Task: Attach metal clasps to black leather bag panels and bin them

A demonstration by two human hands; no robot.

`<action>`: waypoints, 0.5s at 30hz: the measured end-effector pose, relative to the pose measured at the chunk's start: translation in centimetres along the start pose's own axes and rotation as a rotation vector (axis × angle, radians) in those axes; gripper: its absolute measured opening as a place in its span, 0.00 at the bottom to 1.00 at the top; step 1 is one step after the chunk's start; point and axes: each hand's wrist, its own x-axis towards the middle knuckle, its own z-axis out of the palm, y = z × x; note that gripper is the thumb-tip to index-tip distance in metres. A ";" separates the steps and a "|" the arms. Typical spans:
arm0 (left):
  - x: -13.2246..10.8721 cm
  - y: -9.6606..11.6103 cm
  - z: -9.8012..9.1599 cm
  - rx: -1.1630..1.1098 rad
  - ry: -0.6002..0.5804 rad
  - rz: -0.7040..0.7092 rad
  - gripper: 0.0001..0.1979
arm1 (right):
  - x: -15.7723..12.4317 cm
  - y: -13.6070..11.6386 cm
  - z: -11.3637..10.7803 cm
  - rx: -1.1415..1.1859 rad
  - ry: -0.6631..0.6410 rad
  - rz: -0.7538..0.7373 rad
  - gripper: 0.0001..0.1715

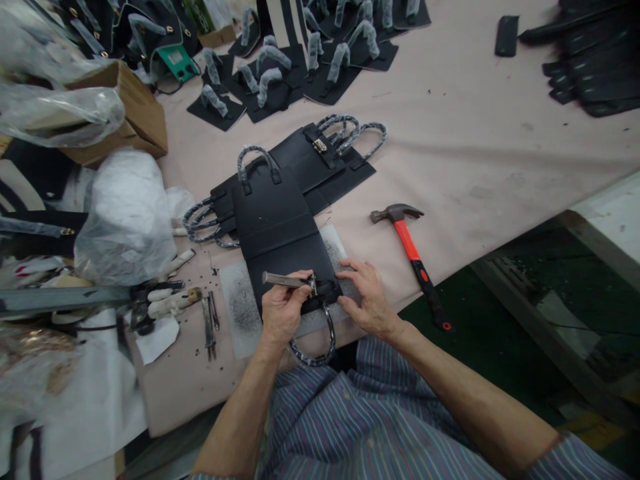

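My left hand (286, 310) pinches a bar-like metal punch (281, 279), which lies slanted above a black leather bag panel (295, 250). The punch's right end is by a small metal fitting (313, 285) near the panel's lower edge; my fingers partly hide that spot. My right hand (369, 297) has its fingers apart, with the tips at the panel's right edge. A plastic-wrapped handle (329, 343) loops off the panel's near side, towards my lap. Beneath the panel is a pale, speckled board (240, 307).
A claw hammer (413, 257) lies to the right, its handle over the table edge. More black bag pieces (305, 157) with wrapped handles lie beyond. Slim metal tools (209, 327), a stuffed plastic bag (127, 213) and a cardboard box (143, 110) are on the left.
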 end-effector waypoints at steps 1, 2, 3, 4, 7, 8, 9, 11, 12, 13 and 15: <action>0.0 0.0 0.0 -0.011 0.007 -0.012 0.10 | 0.1 -0.3 0.0 0.002 0.003 0.011 0.22; -0.1 -0.1 -0.1 -0.023 0.014 -0.025 0.10 | 0.2 -0.7 0.0 -0.002 0.010 0.026 0.21; -0.1 -0.1 -0.1 -0.035 0.022 -0.036 0.11 | 0.3 -1.2 0.1 -0.017 0.019 0.046 0.21; -0.2 -0.1 -0.1 -0.047 0.034 -0.045 0.12 | 0.3 -1.8 0.2 -0.041 0.031 0.070 0.20; -0.4 0.0 -0.1 -0.100 0.091 -0.055 0.14 | 0.3 -3.5 0.6 -0.141 0.075 0.170 0.20; -0.4 -0.1 -0.1 -0.122 0.110 -0.055 0.14 | 0.3 -4.0 0.8 -0.169 0.092 0.205 0.19; -0.4 -0.1 -0.1 -0.140 0.126 -0.054 0.15 | 0.4 -4.4 1.0 -0.191 0.110 0.233 0.17; -0.4 -0.4 -0.2 -0.162 0.139 -0.048 0.16 | 0.6 -4.8 1.2 -0.218 0.142 0.275 0.12; -0.4 -0.5 -0.2 -0.171 0.140 -0.042 0.16 | 0.9 -4.9 1.2 -0.224 0.144 0.292 0.10; -0.4 -0.6 -0.3 -0.182 0.142 -0.032 0.16 | 1.1 -4.9 1.2 -0.222 0.131 0.313 0.08; -0.4 -0.8 -0.3 -0.207 0.147 -0.011 0.16 | 1.7 -4.8 1.0 -0.182 0.063 0.391 0.07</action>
